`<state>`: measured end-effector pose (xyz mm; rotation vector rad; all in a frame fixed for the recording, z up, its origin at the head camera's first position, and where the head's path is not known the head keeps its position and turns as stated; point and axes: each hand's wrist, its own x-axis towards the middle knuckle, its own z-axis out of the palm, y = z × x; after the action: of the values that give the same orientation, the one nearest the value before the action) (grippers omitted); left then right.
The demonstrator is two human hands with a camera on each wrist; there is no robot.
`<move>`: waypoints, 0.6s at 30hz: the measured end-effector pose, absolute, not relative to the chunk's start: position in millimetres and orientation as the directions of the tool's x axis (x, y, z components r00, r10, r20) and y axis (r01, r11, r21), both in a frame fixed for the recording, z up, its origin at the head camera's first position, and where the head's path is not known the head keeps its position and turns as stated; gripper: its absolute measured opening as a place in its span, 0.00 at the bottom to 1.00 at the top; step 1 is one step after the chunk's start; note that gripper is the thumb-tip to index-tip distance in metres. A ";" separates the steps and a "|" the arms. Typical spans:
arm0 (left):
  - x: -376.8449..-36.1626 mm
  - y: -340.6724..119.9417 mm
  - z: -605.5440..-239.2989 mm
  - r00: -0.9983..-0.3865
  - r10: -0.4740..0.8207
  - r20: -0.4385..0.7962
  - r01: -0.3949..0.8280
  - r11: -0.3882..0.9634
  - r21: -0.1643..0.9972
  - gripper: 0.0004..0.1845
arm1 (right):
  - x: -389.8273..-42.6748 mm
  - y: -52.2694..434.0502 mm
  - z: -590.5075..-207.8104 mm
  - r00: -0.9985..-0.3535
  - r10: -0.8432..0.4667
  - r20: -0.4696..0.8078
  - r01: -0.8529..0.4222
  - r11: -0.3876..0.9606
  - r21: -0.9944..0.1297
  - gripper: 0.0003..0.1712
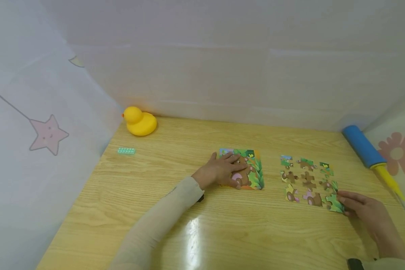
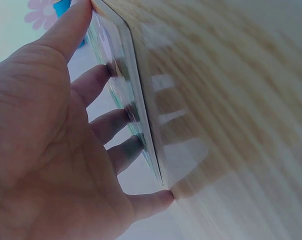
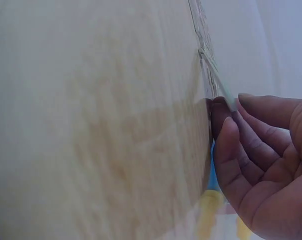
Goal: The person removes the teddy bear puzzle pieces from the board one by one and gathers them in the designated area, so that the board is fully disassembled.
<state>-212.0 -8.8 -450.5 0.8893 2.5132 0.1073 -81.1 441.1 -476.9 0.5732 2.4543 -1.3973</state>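
Nine loose cardboard puzzle pieces point(image 1: 307, 183) lie on our glossy wooden table point(image 1: 175, 210), at 3 o'clock from the puzzle board point(image 1: 253, 170). Our left hand point(image 1: 222, 169) presses flat there; our right hand point(image 1: 364, 208) pinches the corner piece point(image 1: 334, 202).

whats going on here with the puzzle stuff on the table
A person works at a light wooden table. The left hand lies flat on a colourful square puzzle board with a brown bear picture. The right hand pinches a green jigsaw piece at the near right corner of a spread of loose bear puzzle pieces. A yellow rubber duck sits at the back left.
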 end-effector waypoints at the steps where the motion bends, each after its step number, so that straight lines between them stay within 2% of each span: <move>1: -212.2 -8.7 -450.6 -0.680 0.612 -0.404 0.576 0.787 0.222 0.45 | -81.3 441.5 -476.4 -0.890 0.215 -0.403 0.455 0.492 -0.742 0.20; 6: -214.7 -8.6 -452.4 -0.686 0.609 -0.398 0.577 0.789 0.213 0.45 | -82.3 444.2 -473.2 -0.897 0.223 -0.381 0.436 0.587 -0.682 0.35; 18: -213.4 -7.1 -452.2 -0.680 0.609 -0.407 0.573 0.789 0.222 0.46 | -79.8 445.3 -471.8 -0.882 0.226 -0.413 0.464 0.569 -0.679 0.38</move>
<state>-213.4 -7.1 -452.2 0.8856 2.5122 0.1041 -79.8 445.3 -471.8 0.5692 2.5237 -1.2128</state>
